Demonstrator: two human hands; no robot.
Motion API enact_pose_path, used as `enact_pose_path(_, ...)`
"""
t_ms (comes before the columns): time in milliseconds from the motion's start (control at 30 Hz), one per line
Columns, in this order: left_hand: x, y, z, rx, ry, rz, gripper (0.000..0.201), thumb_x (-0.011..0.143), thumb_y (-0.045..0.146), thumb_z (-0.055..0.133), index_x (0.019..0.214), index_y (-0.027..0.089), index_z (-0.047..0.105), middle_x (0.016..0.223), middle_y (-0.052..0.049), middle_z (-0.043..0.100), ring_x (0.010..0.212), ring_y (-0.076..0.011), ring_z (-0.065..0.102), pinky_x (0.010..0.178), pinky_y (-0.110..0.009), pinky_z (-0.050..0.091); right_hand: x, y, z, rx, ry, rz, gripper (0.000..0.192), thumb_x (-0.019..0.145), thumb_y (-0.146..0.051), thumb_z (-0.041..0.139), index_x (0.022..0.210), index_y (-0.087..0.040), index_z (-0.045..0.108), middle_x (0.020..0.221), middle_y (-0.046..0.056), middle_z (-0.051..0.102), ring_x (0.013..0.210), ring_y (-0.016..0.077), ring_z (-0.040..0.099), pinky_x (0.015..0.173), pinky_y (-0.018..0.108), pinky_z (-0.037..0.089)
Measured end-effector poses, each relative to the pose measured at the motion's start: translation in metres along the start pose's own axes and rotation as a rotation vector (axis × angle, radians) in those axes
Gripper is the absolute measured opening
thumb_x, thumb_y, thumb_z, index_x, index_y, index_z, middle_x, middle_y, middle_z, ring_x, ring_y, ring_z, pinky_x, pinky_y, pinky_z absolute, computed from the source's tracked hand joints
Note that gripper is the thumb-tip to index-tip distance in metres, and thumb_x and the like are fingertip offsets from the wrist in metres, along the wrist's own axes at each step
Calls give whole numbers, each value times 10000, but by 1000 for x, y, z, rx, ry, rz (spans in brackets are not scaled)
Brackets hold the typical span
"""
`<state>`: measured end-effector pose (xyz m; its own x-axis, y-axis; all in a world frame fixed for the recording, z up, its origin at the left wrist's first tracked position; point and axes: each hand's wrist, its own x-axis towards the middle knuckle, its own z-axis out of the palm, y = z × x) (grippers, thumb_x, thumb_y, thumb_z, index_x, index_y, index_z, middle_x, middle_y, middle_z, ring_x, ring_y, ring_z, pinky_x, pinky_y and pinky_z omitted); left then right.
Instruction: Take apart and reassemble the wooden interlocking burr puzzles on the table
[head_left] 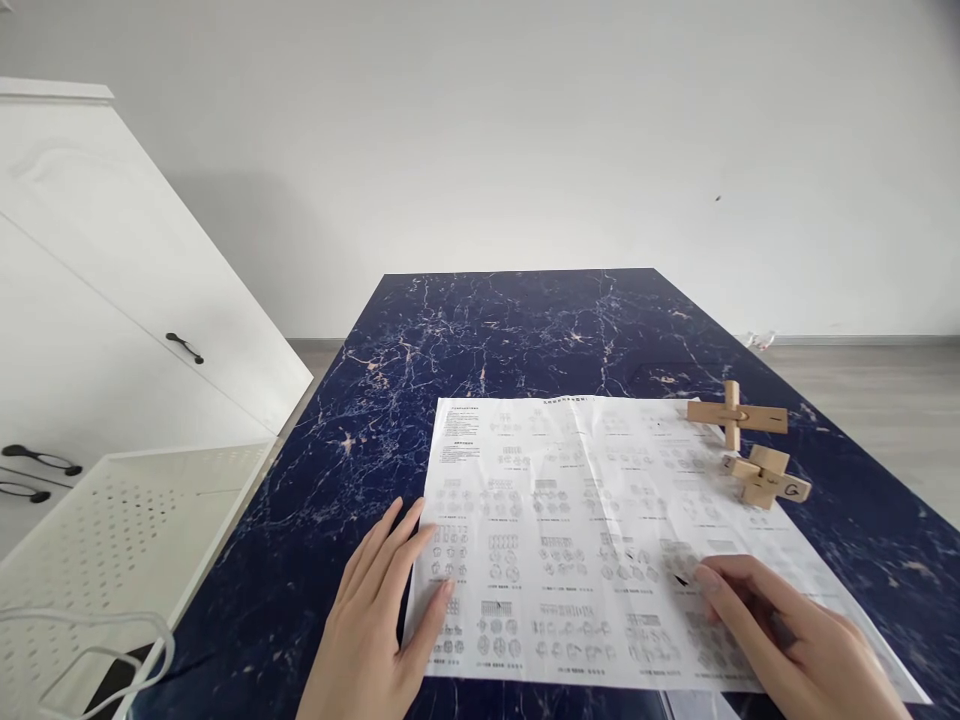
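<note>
A large white instruction sheet [585, 520] printed with many small diagrams lies flat on a dark blue marble-patterned table [510, 330]. My left hand [375, 620] rests flat on the sheet's left edge, fingers spread, holding nothing. My right hand [795, 640] lies on the sheet's lower right part, index finger stretched out and touching a diagram. Two wooden puzzle assemblies sit on the sheet's upper right corner: a cross-shaped one [736, 415] and a lettered block cluster [765, 477] just in front of it, both apart from my hands.
A white perforated tray [127, 520] stands at the left, beside the table, with a white cable [97, 650] looped at its near end. White cabinet doors with black handles [112, 300] rise behind it. Grey floor shows at right.
</note>
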<state>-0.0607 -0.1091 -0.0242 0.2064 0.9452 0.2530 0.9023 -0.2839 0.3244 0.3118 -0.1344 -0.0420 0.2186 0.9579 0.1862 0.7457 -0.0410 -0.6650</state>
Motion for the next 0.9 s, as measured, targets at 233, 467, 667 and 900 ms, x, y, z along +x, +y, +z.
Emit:
enact_pose_path(233, 0, 0, 0, 19, 7, 25, 448, 1077, 468, 546, 1511, 377, 486, 1624, -1, 563, 1533, -331, 500, 1088, -583, 623, -2, -2, 0, -42, -48, 99, 431, 1004, -654, 533, 959, -260, 703, 723, 0, 720, 558, 181, 636, 517, 253, 488)
enact_pose_path(467, 0, -1, 2, 25, 3, 40, 445, 1077, 465, 543, 1508, 365, 492, 1627, -22, 559, 1535, -344, 495, 1087, -591, 619, -2, -2, 1, -77, -53, 70, 400, 1042, -605, 518, 984, -251, 693, 708, -1, 702, 529, 168, 604, 512, 248, 467)
enact_pose_path(667, -1, -2, 1, 11, 0, 55, 438, 1079, 449, 543, 1505, 350, 512, 1655, -24, 526, 1547, -343, 479, 1147, -586, 576, 6, -5, 0, -156, -87, -59, 465, 1043, -669, 480, 969, -264, 695, 681, -2, 677, 536, 177, 597, 529, 253, 480)
enact_pose_path(900, -4, -3, 3, -29, -29, 33, 448, 1072, 460, 557, 1507, 355, 532, 1680, -11, 494, 1570, -357, 440, 1182, -614, 539, 59, 7, -45, -301, 38, -339, 349, 1040, -550, 553, 990, -248, 719, 673, 4, 688, 457, 136, 577, 537, 268, 444)
